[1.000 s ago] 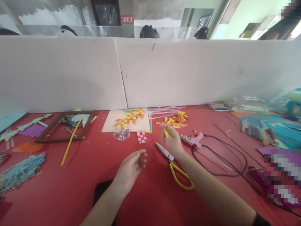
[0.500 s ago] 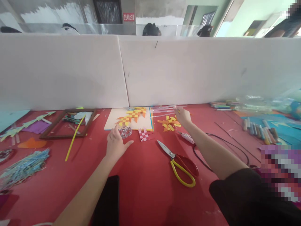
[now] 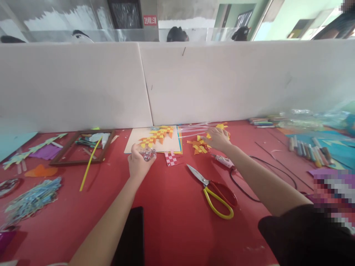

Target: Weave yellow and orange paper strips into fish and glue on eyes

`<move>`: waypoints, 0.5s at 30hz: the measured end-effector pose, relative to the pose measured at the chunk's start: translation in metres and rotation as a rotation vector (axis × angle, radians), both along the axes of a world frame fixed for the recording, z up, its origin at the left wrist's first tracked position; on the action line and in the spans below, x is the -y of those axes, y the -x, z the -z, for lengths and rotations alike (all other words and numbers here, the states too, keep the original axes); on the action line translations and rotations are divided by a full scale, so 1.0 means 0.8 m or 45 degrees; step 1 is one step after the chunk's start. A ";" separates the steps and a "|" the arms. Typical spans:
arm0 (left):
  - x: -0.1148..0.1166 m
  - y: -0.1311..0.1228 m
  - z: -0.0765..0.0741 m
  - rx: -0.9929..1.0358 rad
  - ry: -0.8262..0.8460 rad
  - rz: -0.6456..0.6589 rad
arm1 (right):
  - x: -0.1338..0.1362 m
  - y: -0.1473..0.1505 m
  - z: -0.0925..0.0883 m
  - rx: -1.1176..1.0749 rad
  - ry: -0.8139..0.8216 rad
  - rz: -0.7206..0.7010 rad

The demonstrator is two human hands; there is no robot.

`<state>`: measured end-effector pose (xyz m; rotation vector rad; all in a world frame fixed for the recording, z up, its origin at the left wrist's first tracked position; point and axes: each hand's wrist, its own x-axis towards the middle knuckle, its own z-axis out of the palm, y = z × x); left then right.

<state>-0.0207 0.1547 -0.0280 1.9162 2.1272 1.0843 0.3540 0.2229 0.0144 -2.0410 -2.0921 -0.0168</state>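
My left hand (image 3: 138,164) curls around a clear cluster of small sparkly pieces (image 3: 148,154), thumb on its right side. The cluster sits at the lower edge of a cream paper sheet (image 3: 133,137). On that sheet lies a woven yellow-and-orange paper strip (image 3: 158,136). My right hand (image 3: 218,139) hovers over or rests on a pile of yellow-and-orange woven paper pieces (image 3: 200,147), fingers apart. Between the hands is a pink-and-white checked woven piece (image 3: 171,159). Scissors with red and yellow handles (image 3: 205,181) lie nearer me, blades slightly parted.
A pink glue gun (image 3: 223,161) with a black cord lies below my right wrist. Clear sticks (image 3: 194,128) rest behind the pile. A wooden frame (image 3: 80,162), a yellow strip (image 3: 90,162) and blue-green strands (image 3: 36,197) lie left. A white partition (image 3: 222,85) stands behind.
My left hand has closed around the sparkly cluster. My right hand has opened from a pinch and shifted slightly over the yellow-and-orange pieces. The view has moved a little.
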 end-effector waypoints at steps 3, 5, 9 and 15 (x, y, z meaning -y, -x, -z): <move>-0.009 0.004 -0.007 0.023 -0.048 0.002 | 0.017 -0.009 -0.007 -0.005 -0.066 -0.025; -0.019 0.008 -0.010 0.041 -0.070 0.007 | 0.032 -0.017 -0.011 -0.015 -0.098 -0.027; -0.043 0.017 -0.007 0.075 -0.089 0.026 | 0.079 -0.044 -0.017 -0.032 -0.073 -0.043; -0.059 0.038 0.008 0.141 -0.081 0.119 | 0.174 -0.110 0.001 -0.006 0.091 -0.005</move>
